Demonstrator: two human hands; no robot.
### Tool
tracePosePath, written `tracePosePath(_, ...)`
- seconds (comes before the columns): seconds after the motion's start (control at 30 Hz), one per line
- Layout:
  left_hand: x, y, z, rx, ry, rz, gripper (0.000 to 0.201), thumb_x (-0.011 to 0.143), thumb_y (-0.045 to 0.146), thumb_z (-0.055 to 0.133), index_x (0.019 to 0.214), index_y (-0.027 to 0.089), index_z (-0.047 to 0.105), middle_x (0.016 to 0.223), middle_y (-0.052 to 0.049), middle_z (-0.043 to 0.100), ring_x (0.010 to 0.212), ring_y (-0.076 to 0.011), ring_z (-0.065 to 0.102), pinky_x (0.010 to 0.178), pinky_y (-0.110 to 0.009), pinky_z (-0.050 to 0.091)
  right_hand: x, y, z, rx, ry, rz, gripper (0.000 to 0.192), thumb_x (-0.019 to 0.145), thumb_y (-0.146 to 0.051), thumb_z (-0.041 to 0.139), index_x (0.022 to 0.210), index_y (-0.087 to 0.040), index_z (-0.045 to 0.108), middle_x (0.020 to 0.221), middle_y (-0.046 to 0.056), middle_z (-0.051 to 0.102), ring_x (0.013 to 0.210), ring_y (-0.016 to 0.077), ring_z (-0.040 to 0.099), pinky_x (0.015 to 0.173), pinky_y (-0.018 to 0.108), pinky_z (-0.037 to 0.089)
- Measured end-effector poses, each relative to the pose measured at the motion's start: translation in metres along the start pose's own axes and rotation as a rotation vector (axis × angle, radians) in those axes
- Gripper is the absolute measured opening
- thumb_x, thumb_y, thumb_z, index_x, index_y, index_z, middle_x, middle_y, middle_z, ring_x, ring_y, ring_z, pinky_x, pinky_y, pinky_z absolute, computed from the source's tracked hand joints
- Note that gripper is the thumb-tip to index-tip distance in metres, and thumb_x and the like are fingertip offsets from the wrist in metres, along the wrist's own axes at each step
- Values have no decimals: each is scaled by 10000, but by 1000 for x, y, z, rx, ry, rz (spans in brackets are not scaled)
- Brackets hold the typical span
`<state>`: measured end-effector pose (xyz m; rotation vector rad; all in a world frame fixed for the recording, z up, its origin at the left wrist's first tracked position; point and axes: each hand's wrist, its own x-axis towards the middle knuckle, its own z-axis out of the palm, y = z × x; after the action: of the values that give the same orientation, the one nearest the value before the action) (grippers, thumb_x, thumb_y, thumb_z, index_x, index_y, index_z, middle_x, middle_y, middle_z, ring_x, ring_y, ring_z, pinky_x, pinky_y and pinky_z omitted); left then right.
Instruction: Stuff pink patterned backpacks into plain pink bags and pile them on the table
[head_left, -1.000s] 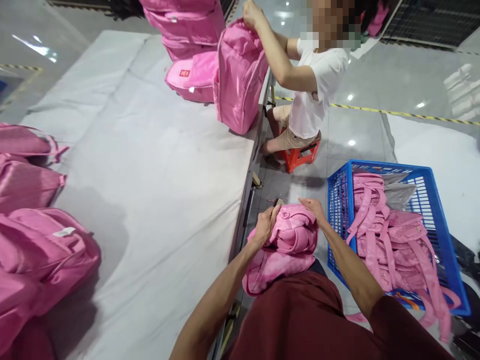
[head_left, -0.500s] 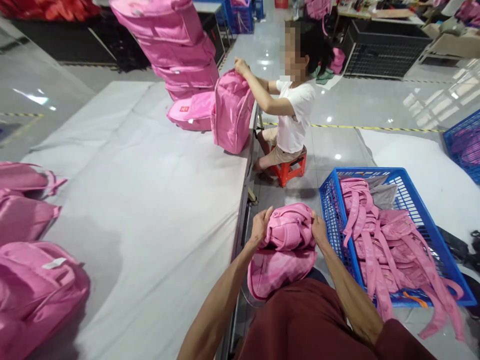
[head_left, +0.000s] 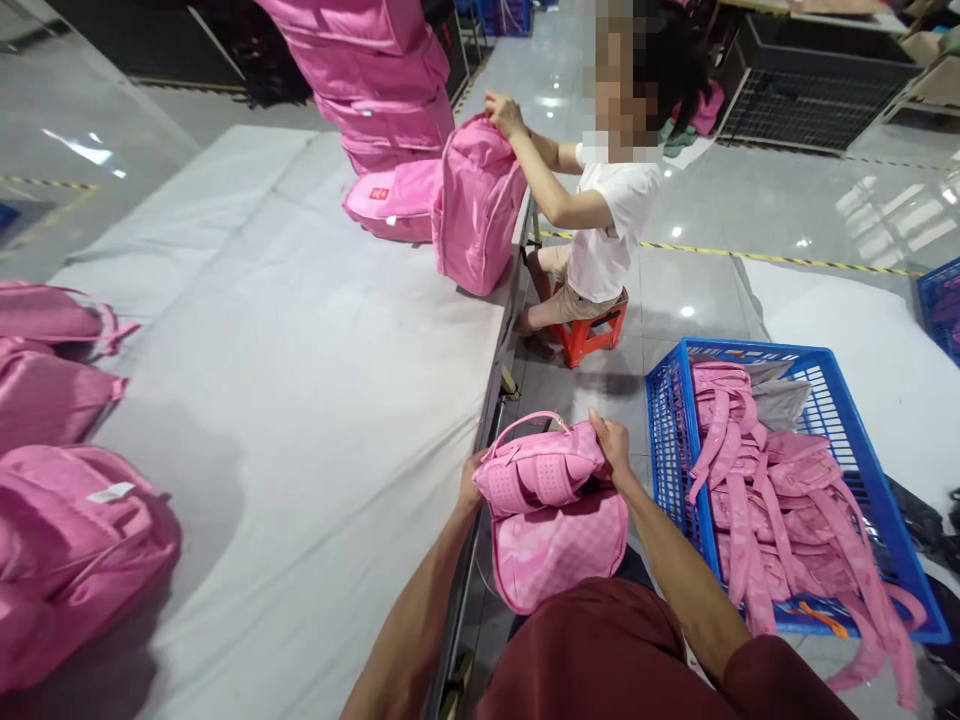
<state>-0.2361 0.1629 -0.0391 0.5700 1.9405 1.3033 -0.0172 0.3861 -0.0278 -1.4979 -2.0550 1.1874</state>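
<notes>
Resting on the person's lap at the near edge of the surface (head_left: 300, 400), the pink backpack (head_left: 555, 510) is pinched from both sides, and the main risk seems to be a slide off the knees. It sits partly over the gap between the surface's edge and the blue crate (head_left: 832, 400), so a loosened grip on either side would probably let it tip toward the floor. The top handle loop stands up free near the right thumb; it could catch on a finger if the bag is turned. The crate, just beside the right forearm, is full of pink straps (head_left: 780, 500), some trailing over its near rim, and a wide swing of the elbow might drag them out.

The left hand (head_left: 471, 485) is mostly hidden behind the bag's left end; it appears to be closed on that end, though its fingers cannot be seen. The right hand (head_left: 611, 445) grasps the bag's upper right corner, thumb on top. Both forearms reach forward from a dark red garment and converge on the bag, elbows bent and held close.

Farther along the surface, a co-worker in a white shirt sits on a red stool (head_left: 589, 335) with both hands on an upright pink bag (head_left: 480, 210). More pink bags (head_left: 67, 540) lie at the left.
</notes>
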Motion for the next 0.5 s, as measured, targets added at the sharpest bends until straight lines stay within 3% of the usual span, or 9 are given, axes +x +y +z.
tracePosePath(0.13, -19, -4, 0, -30, 15, 29, 361, 623, 574, 759, 708, 223, 781, 797, -99, 829, 867, -366, 749, 856, -457, 605, 0, 14, -17, -14, -6, -40, 815, 952, -992, 338, 668, -257, 546, 699, 40, 631, 690, 184, 506, 727, 322, 419)
tracePosePath(0.23, -45, -10, 5, -88, 55, 54, 384, 655, 577, 763, 781, 217, 803, 872, -111, 848, 970, -393, 770, 925, -480, 618, -28, 43, -46, 105, 3, 12, 722, 885, -917, 563, 1042, -228, 716, 1077, 117, 799, 966, 270, 724, 916, 371, 545)
tracePosePath(0.37, -80, -32, 28, -149, 125, 95, 489, 662, 612, 707, 899, 199, 819, 973, -142, 852, 1004, -394, 763, 944, -484, 613, -104, 108, -77, 154, -19, 196, 1007, 665, -798, 854, 1441, -190, 651, 1519, 229, 680, 1250, 383, 739, 1047, 492, 602)
tracePosePath(0.43, -95, -46, 45, -151, 152, 89, 531, 649, 628, 690, 929, 192, 812, 992, -159, 845, 1002, -398, 755, 949, -501, 607, -149, 131, -82, 188, 22, 309, 1077, 599, -739, 922, 1477, -184, 634, 1567, 240, 650, 1361, 414, 697, 1093, 508, 601)
tracePosePath(0.5, -110, -59, 62, -160, 160, 65, 519, 644, 609, 712, 940, 190, 793, 992, -157, 832, 985, -386, 748, 942, -500, 603, -184, 138, -79, 264, 86, 485, 923, 660, -733, 904, 1363, -173, 690, 1442, 240, 729, 1359, 427, 706, 1074, 512, 617)
